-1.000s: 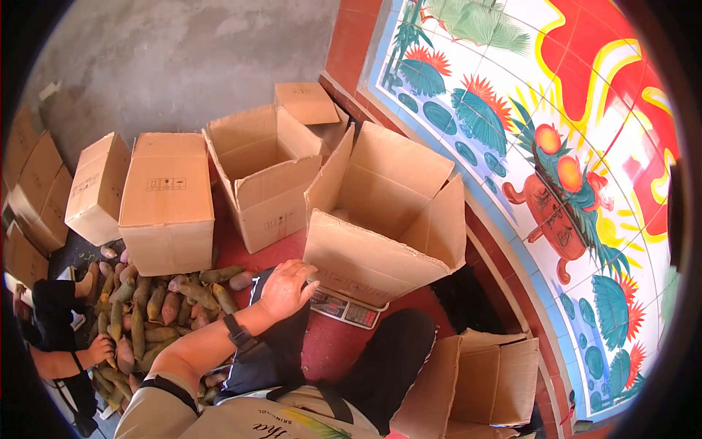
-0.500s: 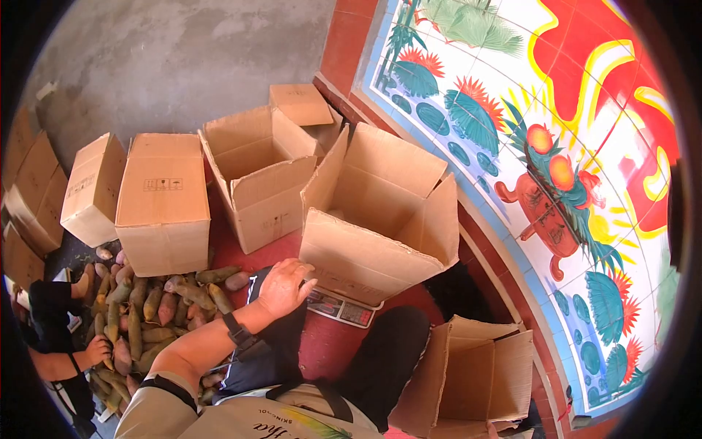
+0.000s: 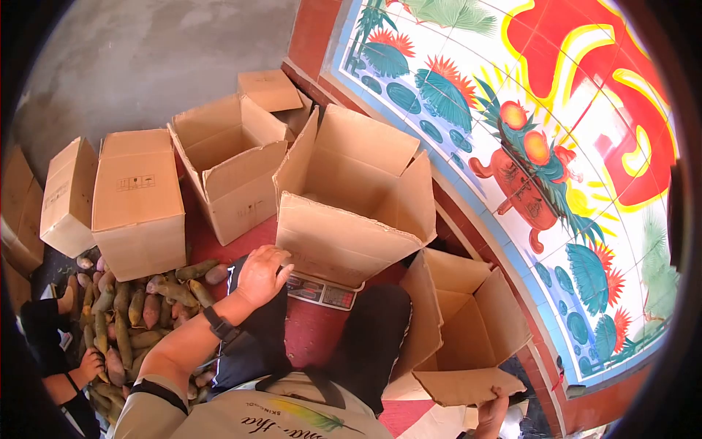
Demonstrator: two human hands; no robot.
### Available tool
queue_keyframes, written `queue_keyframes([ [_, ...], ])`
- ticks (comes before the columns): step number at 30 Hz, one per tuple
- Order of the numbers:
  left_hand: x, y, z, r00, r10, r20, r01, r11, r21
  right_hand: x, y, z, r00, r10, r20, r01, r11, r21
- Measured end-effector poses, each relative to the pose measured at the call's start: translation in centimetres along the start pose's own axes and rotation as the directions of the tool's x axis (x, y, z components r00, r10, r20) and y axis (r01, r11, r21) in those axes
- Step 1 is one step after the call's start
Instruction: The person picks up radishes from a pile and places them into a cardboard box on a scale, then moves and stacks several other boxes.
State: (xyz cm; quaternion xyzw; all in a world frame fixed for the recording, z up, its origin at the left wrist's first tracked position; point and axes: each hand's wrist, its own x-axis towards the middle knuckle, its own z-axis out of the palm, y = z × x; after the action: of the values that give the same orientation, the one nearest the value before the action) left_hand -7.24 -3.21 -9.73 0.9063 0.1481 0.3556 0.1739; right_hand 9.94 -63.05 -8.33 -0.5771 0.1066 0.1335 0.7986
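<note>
My left hand (image 3: 262,276) is at my knee, fingers loosely bent and thumb apart, holding nothing. Just beyond it, a large open cardboard box (image 3: 344,238) stands on a digital scale (image 3: 322,291) with a keypad. At the lower right, my right hand (image 3: 491,415) grips the near flap of a second open cardboard box (image 3: 468,314); most of its fingers are hidden beneath the flap. That box stands tilted beside my leg, and its visible inside shows bare cardboard. A pile of sweet potatoes (image 3: 150,311) lies left of my left arm.
Another person's hand (image 3: 89,364) rests at the pile's left side. Behind the pile stand a closed carton (image 3: 139,190), a narrower carton (image 3: 69,194) and an open box (image 3: 245,186). A tiled wall with a painted mural (image 3: 512,146) runs along the right.
The box at the lower right has moved up and nearer the scale, and my right hand now shows on its flap. The whole view has shifted slightly; my left hand stays at my knee.
</note>
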Motion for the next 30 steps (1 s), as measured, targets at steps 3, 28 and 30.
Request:
queue_keyframes([
  [3,-0.1,-0.1,-0.3,1.000,-0.005,-0.001,0.005,1.000,0.003,-1.4,-1.4,3.2,0.986,-0.169,-0.007,0.168,0.983,-0.077],
  [28,4.6,11.0,-2.6,0.916,0.260,0.304,0.157,0.467,-0.870,-16.6,-13.3,24.8,0.413,-0.885,-0.215,0.799,0.465,-0.380],
  [30,6.2,12.1,-4.4,0.905,0.324,0.275,0.220,0.198,-0.955,-16.5,-13.5,29.7,0.405,-0.897,-0.177,0.856,0.440,-0.271],
])
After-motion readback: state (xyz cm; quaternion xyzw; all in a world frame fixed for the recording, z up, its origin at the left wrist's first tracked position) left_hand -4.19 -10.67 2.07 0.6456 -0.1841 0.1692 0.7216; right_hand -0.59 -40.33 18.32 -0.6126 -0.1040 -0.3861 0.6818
